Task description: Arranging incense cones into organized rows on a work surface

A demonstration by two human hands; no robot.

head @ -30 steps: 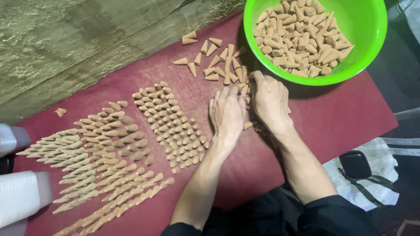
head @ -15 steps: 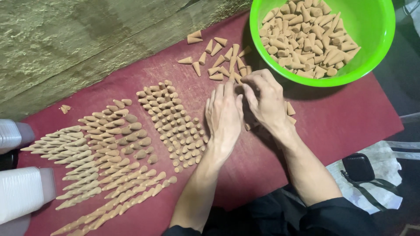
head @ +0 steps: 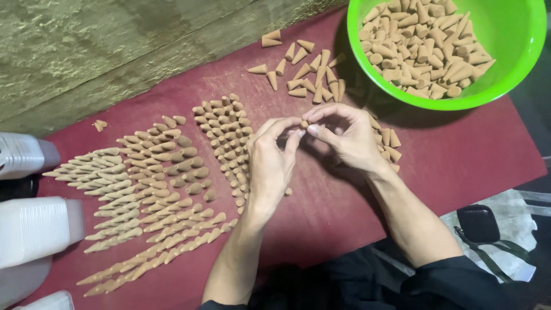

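My left hand (head: 270, 163) and my right hand (head: 344, 135) meet fingertip to fingertip above a dark red board (head: 459, 161). Between their fingertips they pinch one small tan cone (head: 304, 123). Just left of my left hand stand tight rows of upright tan cones (head: 227, 138). Further left, several more rows of cones (head: 143, 183) lie fanned out on their sides. Loose cones (head: 304, 74) lie scattered beyond my hands, and a few more lie under my right hand. A bright green bowl (head: 516, 34) heaped with cones sits at the far right.
White plastic containers (head: 34, 229) stand at the board's left edge, with another (head: 23, 154) above them. A rough grey-green wall surface (head: 115, 46) runs along the far side. A small black pouch (head: 477, 223) lies on cloth at the right. One stray cone bit (head: 100, 124) sits near the wall.
My hands have lifted off the board and come together, fingertips now pinching a single cone. The view has shifted slightly, with the bowl further right.
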